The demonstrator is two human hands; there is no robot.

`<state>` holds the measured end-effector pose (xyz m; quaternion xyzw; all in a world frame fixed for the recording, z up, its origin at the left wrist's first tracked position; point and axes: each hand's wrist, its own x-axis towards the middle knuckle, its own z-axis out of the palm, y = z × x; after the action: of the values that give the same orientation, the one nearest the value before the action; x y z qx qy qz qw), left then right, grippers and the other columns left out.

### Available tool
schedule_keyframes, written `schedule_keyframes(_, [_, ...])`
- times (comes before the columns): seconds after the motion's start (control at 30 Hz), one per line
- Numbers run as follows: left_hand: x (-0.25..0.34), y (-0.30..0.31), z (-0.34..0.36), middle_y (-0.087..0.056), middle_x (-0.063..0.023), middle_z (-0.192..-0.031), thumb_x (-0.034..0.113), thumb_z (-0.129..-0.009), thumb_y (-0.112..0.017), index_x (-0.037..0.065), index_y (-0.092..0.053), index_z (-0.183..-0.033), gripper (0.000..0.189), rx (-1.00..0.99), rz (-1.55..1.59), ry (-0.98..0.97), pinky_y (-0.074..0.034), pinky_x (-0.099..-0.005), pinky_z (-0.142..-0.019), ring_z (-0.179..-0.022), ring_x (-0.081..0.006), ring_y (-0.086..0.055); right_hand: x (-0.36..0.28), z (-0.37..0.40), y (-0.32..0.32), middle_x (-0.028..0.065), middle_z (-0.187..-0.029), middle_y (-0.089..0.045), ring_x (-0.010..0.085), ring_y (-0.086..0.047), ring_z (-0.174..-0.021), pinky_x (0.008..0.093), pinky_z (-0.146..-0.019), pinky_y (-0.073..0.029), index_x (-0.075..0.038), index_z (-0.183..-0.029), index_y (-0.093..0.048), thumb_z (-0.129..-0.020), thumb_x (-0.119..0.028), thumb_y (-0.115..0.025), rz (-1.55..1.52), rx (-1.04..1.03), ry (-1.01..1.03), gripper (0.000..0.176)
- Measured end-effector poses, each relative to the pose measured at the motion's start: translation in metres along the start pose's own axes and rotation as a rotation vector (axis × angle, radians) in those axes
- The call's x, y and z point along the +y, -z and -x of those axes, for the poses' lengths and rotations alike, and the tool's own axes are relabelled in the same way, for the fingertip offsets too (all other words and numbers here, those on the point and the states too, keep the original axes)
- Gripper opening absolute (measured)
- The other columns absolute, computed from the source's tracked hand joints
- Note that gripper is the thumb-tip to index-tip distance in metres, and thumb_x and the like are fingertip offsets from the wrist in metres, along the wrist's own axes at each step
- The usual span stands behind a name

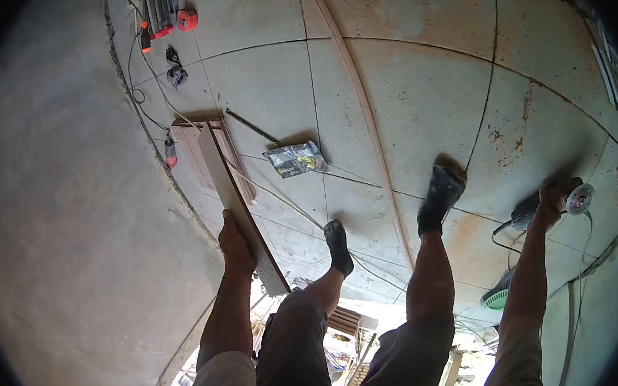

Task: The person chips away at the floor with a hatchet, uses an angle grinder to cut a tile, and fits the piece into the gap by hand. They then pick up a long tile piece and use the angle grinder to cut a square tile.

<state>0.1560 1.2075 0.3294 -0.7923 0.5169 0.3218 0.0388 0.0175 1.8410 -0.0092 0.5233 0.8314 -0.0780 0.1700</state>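
Observation:
Held in my left hand is a long flat wooden board, its far end over a reddish panel that lies on the tiled floor by the wall. Out to the right, my right hand is closed round an angle grinder, whose round disc points to the right. A dark cable runs from the back of the grinder. The board and the grinder are far apart, with my legs between them.
Before my feet lie a plastic packet and a thin dark bar. A long curved strip crosses the floor. Cables run along the left wall, near a red tape measure and an orange-handled screwdriver. A green round item sits lower right.

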Motion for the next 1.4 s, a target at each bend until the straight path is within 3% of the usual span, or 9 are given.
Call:
schedule_keyframes(0.17, [-0.031,0.036,-0.008,-0.061,-0.0094,-0.099,0.053,-0.096,-0.046,0.0,-0.06,-0.114,0.058,0.051,0.079,0.075,-0.045,-0.0339,-0.083,-0.088,-0.0195,-0.056,-0.017,0.027,0.052,0.0137,-0.104,-0.067,0.0236,-0.064,-0.09,0.039,-0.081,-0.051,0.001,-0.117,-0.06,-0.059,-0.037,-0.086,-0.005,-0.168,0.157,0.075])
schedule_keyframes(0.23, [-0.032,0.057,-0.014,-0.062,-0.0099,-0.101,0.052,-0.097,-0.045,0.0,-0.06,-0.116,0.058,0.081,0.167,0.088,-0.045,-0.0344,-0.084,-0.089,-0.0201,-0.057,-0.027,0.051,0.083,0.01,-0.099,-0.064,0.0205,-0.06,-0.085,0.0374,-0.08,-0.048,0.001,-0.113,-0.06,-0.062,-0.028,-0.083,-0.325,-0.346,0.302,0.063])
schedule_keyframes(0.37, [-0.025,0.107,-0.029,-0.062,-0.0098,-0.103,0.051,-0.097,-0.043,0.0,-0.059,-0.118,0.057,0.095,0.272,0.029,-0.047,-0.0352,-0.083,-0.09,-0.0204,-0.058,-0.059,0.128,0.155,0.0057,-0.091,-0.058,0.0172,-0.055,-0.081,0.0333,-0.077,-0.046,-0.003,-0.105,-0.056,-0.065,-0.021,-0.077,-0.276,-0.685,0.469,0.049])
schedule_keyframes(0.63, [-0.055,0.235,-0.129,-0.06,-0.0081,-0.086,0.052,-0.098,-0.043,-0.002,-0.06,-0.111,0.058,-0.06,0.534,-0.102,-0.047,-0.0328,-0.069,-0.075,-0.0185,-0.055,-0.033,0.344,0.262,0.0033,-0.084,-0.056,0.0151,-0.053,-0.074,0.0323,-0.069,-0.046,-0.006,-0.097,-0.055,-0.063,-0.016,-0.074,-0.172,-0.647,0.611,0.041])
schedule_keyframes(0.77, [-0.091,0.331,-0.204,-0.062,-0.0104,-0.086,0.05,-0.098,-0.042,-0.005,-0.062,-0.106,0.059,0.007,0.617,-0.167,-0.045,-0.0358,-0.068,-0.073,-0.0213,-0.055,0.021,0.473,0.317,0.0036,-0.083,-0.056,0.0169,-0.053,-0.072,0.0337,-0.067,-0.045,-0.006,-0.094,-0.055,-0.061,-0.016,-0.075,-0.212,-0.412,0.684,0.039])
schedule_keyframes(0.87, [-0.108,0.428,-0.263,-0.061,-0.0155,-0.073,0.047,-0.098,-0.042,-0.007,-0.064,-0.086,0.059,0.018,0.366,-0.302,-0.043,-0.0395,-0.064,-0.068,-0.0231,-0.053,0.052,0.534,0.312,0.0049,-0.083,-0.058,0.0184,-0.055,-0.071,0.0348,-0.065,-0.046,-0.005,-0.096,-0.056,-0.06,-0.017,-0.075,-0.292,-0.373,0.642,0.042])
schedule_keyframes(1.0, [-0.153,0.525,-0.321,-0.062,-0.0166,-0.072,0.048,-0.097,-0.042,-0.006,-0.065,-0.086,0.06,0.103,0.274,-0.321,-0.043,-0.0401,-0.06,-0.064,-0.0246,-0.053,0.06,0.642,0.311,0.0102,-0.088,-0.063,0.022,-0.059,-0.076,0.0366,-0.07,-0.049,0.0,-0.093,-0.06,-0.059,-0.025,-0.077,-0.145,-0.367,0.66,0.046])
schedule_keyframes(1.23, [-0.204,0.537,-0.349,-0.065,-0.0247,-0.081,0.049,-0.097,-0.043,-0.01,-0.065,-0.096,0.063,0.116,0.298,-0.23,-0.045,-0.0436,-0.068,-0.071,-0.0325,-0.057,0.039,0.784,0.297,0.013,-0.09,-0.065,0.0241,-0.064,-0.08,0.0358,-0.071,-0.052,0.001,-0.099,-0.058,-0.059,-0.028,-0.079,0.003,-0.541,0.733,0.054])
schedule_keyframes(1.4, [-0.198,0.519,-0.321,-0.064,-0.0227,-0.075,0.049,-0.095,-0.046,-0.008,-0.065,-0.087,0.06,0.001,0.179,-0.235,-0.044,-0.0444,-0.066,-0.069,-0.0314,-0.057,0.044,0.799,0.275,0.0091,-0.087,-0.063,0.0194,-0.06,-0.075,0.0341,-0.068,-0.05,-0.001,-0.098,-0.058,-0.059,-0.027,-0.079,-0.035,-0.52,0.84,0.052])
